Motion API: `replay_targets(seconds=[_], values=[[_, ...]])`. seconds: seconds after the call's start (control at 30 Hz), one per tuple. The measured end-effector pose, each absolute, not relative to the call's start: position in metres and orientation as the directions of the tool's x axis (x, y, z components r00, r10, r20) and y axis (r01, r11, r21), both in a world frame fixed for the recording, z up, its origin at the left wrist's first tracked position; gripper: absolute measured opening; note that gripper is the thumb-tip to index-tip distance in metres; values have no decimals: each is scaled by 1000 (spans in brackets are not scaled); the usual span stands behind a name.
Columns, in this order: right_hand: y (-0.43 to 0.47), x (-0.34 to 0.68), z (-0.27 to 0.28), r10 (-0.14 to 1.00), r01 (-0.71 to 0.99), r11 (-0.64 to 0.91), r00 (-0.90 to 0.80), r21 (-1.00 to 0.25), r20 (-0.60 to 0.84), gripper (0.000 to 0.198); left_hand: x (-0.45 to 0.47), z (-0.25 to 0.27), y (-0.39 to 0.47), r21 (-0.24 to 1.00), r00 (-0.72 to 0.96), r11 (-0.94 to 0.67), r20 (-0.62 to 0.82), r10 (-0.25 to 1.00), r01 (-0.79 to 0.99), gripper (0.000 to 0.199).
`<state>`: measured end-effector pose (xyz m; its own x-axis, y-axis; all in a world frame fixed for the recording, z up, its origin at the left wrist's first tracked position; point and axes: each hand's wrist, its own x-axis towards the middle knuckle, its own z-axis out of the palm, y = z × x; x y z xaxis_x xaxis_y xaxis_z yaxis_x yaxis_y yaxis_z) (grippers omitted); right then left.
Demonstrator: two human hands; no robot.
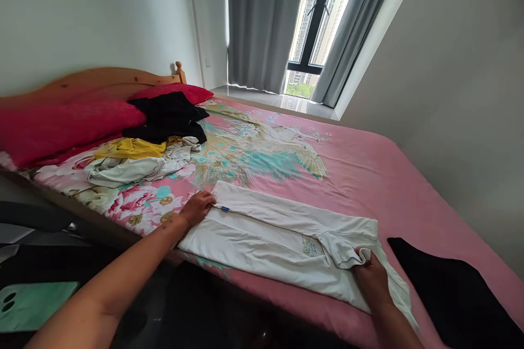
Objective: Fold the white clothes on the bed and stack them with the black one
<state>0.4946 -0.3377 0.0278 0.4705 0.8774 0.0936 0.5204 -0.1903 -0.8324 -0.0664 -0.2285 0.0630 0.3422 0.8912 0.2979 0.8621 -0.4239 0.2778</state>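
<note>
Head view shows a white shirt laid lengthwise along the near edge of a bed, one long side folded over so that a straight edge of cloth runs along its middle. A small blue tag sits on that edge near the left end, and a patch of printed lettering shows further right, partly covered by the folded cloth. The left hand lies at the left end of the shirt, its fingers bent over the cloth just beside the tag; whether they pinch the fabric or only rest on it, I cannot tell. The right hand is closed on the rolled end of a short sleeve, which is bunched on top of the shirt near its right end. Just to the right of the shirt, a black cloth lies flat on the pink sheet. Beyond the left hand, toward the head of the bed, is a loose heap: crumpled white clothes in front, a yellow garment behind them, and black clothes against the red pillows. Printed flowers and a large bird with teal and gold feathers spread over the sheet. Behind the pillows stands a wooden headboard. Further back, grey curtains hang on both sides of a window, with tall buildings outside. At the lower left, below the bed's edge, lies a pale green phone.
</note>
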Motion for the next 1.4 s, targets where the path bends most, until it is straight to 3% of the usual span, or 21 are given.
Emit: replay_targets(seconds=[0.13, 0.3, 0.37, 0.5, 0.67, 0.8, 0.93, 1.13, 1.3, 1.4], values=[[-330, 501, 37, 878, 545, -186, 465, -818, 110, 39, -68, 67, -228, 293, 323, -400, 279, 904, 868, 25], [-343, 523, 34, 897, 746, -149, 378, -649, 229, 62, -69, 69, -241, 311, 345, -422, 275, 898, 851, 27], [-357, 526, 30, 892, 793, -167, 374, -586, 252, 59, -70, 63, -250, 274, 382, -460, 293, 876, 845, 26], [-381, 514, 31, 905, 924, -102, 240, -370, 351, 36, -74, 47, -263, 205, 425, -501, 323, 846, 841, 26], [-388, 498, 44, 816, 957, -159, 267, -244, 513, 40, -70, 44, -270, 163, 376, -454, 360, 854, 876, 29], [-380, 506, 45, 804, 957, -110, 245, -269, 542, 44, -36, 56, -282, 214, 362, -479, 422, 832, 852, 30], [-370, 517, 40, 828, 916, -33, 249, -400, 502, 26, 46, 64, -307, 341, 434, -588, 431, 791, 733, 30], [-361, 520, 51, 821, 817, 52, 292, -574, 491, 28, 211, 65, -328, 445, 601, -717, 395, 695, 537, 45], [-356, 523, 64, 830, 740, 69, 329, -669, 450, 24, 309, 59, -318, 442, 545, -680, 406, 733, 585, 64], [-353, 528, 67, 824, 733, 92, 323, -674, 465, 21, 335, 59, -305, 393, 516, -640, 381, 767, 660, 55]])
